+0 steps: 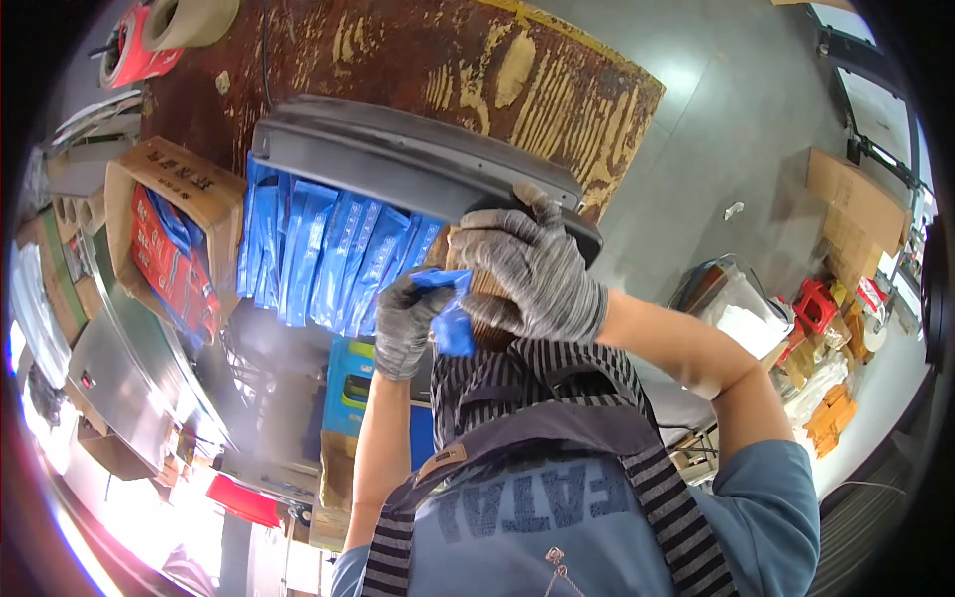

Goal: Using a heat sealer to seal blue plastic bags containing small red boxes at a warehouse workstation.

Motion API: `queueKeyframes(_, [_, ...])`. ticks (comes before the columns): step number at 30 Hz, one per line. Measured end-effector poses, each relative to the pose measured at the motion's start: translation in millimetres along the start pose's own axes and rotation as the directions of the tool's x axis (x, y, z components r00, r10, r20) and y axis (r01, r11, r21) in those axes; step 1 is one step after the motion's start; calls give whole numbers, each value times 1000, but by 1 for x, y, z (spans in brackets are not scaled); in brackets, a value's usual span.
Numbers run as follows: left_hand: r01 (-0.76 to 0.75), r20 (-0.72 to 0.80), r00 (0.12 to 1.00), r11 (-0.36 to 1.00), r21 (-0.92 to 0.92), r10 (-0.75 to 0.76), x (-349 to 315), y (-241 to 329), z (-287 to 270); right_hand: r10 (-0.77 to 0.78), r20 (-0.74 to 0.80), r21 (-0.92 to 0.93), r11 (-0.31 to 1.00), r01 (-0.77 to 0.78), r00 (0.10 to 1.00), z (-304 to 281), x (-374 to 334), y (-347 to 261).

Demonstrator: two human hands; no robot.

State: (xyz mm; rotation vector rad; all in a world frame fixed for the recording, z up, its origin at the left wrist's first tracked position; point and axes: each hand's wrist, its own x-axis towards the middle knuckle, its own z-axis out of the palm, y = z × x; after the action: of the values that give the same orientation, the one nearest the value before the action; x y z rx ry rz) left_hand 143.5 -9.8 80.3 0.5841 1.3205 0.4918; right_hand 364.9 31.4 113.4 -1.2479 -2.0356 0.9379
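My left hand (402, 324), in a grey knit glove, pinches a small blue plastic packet (455, 323) in front of my apron. My right hand (542, 274), gloved the same way, curls round a brown ridged thing (487, 292) beside that packet; its kind is partly hidden by the fingers. Just beyond my hands lies a long grey machine housing (398, 149), its right end near my right fingertips. A row of blue plastic packets (328, 254) stands packed side by side along its near edge, left of my hands.
The housing rests on a worn brown wooden table (557, 70). An open cardboard box (179, 169) at left holds red and blue packaging. Tape rolls (189, 20) sit at the far left corner. A blue crate (348, 383) stands low left. Cartons (856, 199) and clutter line the right floor.
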Motion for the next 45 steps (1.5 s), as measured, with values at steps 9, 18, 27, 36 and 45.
queueKeyframes(9, [-63,-21,998,998,28,64,73,-22,-11,62,75,-53,997,-58,995,5,-6,-17])
queueKeyframes(18, [-120,38,993,920,374,114,67,-38,-31,-3,41,-142,990,9,999,24,-21,-9])
queueKeyframes(27, [-99,1,993,809,580,120,64,-32,-33,-62,72,-227,971,77,995,28,-23,4])
queueKeyframes(36, [-271,168,941,361,892,292,88,5,0,-124,73,-128,983,132,990,40,-31,40])
queueKeyframes(45, [-156,-20,959,588,794,282,62,28,11,-11,178,-215,975,50,984,34,-15,32])
